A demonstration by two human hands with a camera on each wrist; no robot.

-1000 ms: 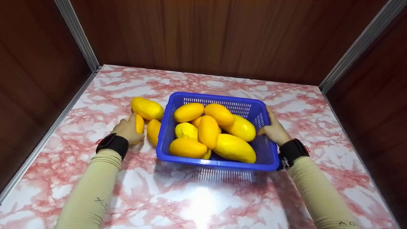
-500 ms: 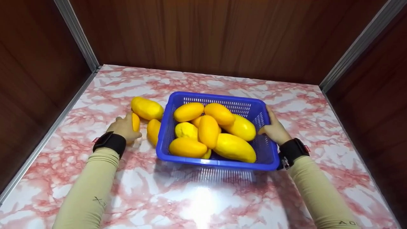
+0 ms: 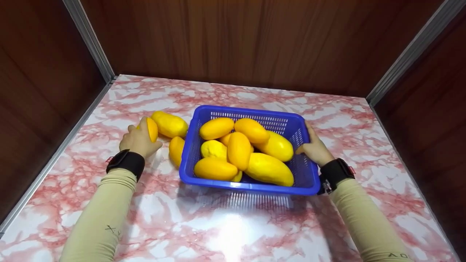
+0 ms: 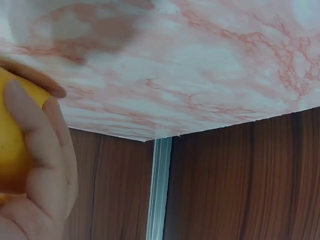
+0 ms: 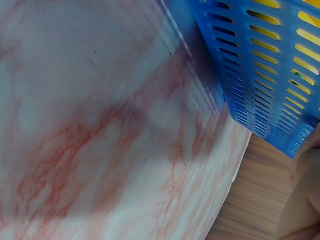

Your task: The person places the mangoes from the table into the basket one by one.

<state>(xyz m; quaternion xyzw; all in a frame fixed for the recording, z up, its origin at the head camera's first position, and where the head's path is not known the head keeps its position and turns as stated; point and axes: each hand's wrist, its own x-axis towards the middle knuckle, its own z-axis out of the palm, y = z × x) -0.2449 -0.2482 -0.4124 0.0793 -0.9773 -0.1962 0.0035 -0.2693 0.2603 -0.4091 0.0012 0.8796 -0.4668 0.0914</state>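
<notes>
My left hand [image 3: 136,141] has its fingers curled round a yellow-orange mango [image 3: 152,130], left of the basket. The left wrist view shows fingers [image 4: 42,155] wrapped over the same mango [image 4: 10,142]. At the right end of a blue plastic basket [image 3: 251,187], my right hand [image 3: 316,148] grips the side wall, thumb inside the rim. Several yellow mangoes [image 3: 239,151] are piled in the basket, some larger and paler. In the right wrist view, yellow fruit shows through the slots of the basket wall [image 5: 240,60].
Two more fruits lie on the marbled table [image 3: 164,225] left of the basket: a pale yellow one [image 3: 170,124] and an orange mango [image 3: 176,150] against the basket's side. Dark wood panels [image 3: 233,43] with metal corner strips enclose the table at the back and sides.
My left hand has shifted slightly left, then up, carrying the mango with it away from the loose fruit. The right hand and basket have stayed in place.
</notes>
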